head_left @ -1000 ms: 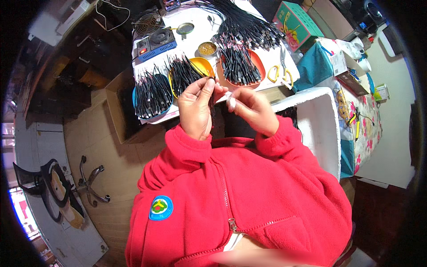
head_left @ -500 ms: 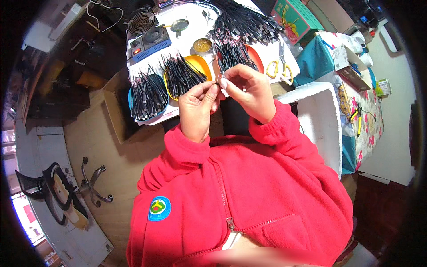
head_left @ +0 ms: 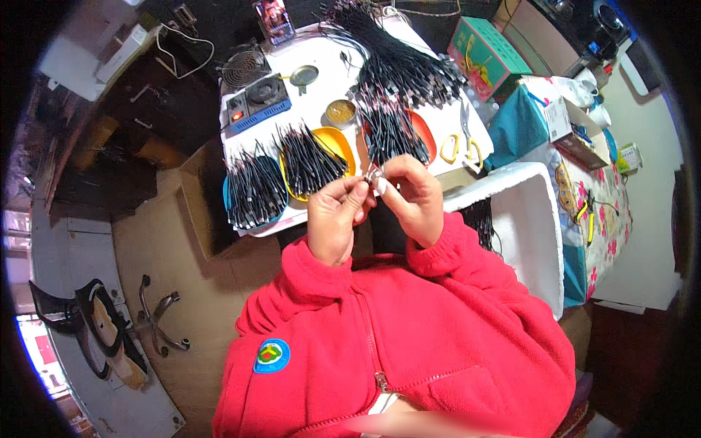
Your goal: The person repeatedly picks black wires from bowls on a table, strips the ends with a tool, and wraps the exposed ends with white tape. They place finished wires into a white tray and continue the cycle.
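Observation:
Before my chest, my left hand (head_left: 336,219) and my right hand (head_left: 416,201) meet, thumbs and forefingers pinched together. Between the fingertips is the end of a cable (head_left: 372,176) with thin wires; most of it is hidden by my fingers. Just beyond the hands, a yellow tray (head_left: 338,144) carries a bundle of short black cables (head_left: 307,162). To its left a blue tray (head_left: 227,196) holds another bundle (head_left: 253,190). An orange-red tray (head_left: 426,137) behind my right hand holds more black cables (head_left: 391,124) with bared reddish ends.
A blue heating unit (head_left: 261,115) with a lit red switch, a round tin (head_left: 340,112) and a small pan (head_left: 304,75) stand on the white table. Yellow-handled scissors (head_left: 464,142) lie right of the trays. A white foam box (head_left: 537,226) stands at my right. A long cable pile (head_left: 401,58) covers the back.
The view has tilted, so table and hands sit lower in the picture. Both hands stay pinched together; the right fingers have shifted slightly around the wire end.

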Demonstrator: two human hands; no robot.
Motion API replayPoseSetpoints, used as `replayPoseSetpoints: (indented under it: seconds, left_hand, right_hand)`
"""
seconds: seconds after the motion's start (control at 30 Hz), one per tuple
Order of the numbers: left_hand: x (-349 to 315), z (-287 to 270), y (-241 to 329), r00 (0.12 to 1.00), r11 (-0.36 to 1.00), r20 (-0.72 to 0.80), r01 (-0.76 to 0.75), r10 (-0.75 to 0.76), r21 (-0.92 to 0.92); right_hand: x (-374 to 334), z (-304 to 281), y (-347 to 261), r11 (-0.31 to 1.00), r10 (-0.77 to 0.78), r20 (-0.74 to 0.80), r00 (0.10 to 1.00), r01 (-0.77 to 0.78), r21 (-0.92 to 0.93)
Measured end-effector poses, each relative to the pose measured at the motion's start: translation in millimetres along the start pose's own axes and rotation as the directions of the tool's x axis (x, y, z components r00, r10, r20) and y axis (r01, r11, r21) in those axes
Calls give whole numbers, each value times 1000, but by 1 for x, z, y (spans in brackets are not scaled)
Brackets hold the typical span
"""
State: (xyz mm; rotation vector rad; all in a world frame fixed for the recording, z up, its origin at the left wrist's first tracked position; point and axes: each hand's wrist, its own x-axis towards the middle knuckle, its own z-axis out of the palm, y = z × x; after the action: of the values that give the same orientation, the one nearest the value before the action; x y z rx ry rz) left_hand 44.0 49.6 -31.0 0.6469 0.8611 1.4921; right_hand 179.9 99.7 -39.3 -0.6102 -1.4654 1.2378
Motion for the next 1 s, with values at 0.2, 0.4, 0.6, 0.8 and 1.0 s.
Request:
replayPoseSetpoints:
  seconds: [0.2, 0.4, 0.6, 0.8, 1.0]
  left_hand:
    - [-4, -2, -2, 1000, 998, -6, -18, 17, -53]
    - [-6, -10, 5, 981, 984, 123, 158, -147, -84]
    - [-3, -12, 10, 953, 983, 244, 174, -182, 51]
    - [4, -14, 10, 940, 944, 261, 137, -219, 300]
    - [20, -19, 8, 963, 955, 164, 168, -212, 246]
  right_hand:
    - [-8, 10, 5, 631, 398, 92, 913, -345, 695]
    - [-3, 0, -9, 630, 429, 228, 874, -470, 618]
    - [8, -20, -18, 510, 463, 445, 766, -641, 573]
    - [8, -28, 1, 306, 542, 531, 651, -742, 597]
    - [49, -65, 23, 579, 606, 443, 660, -749, 323]
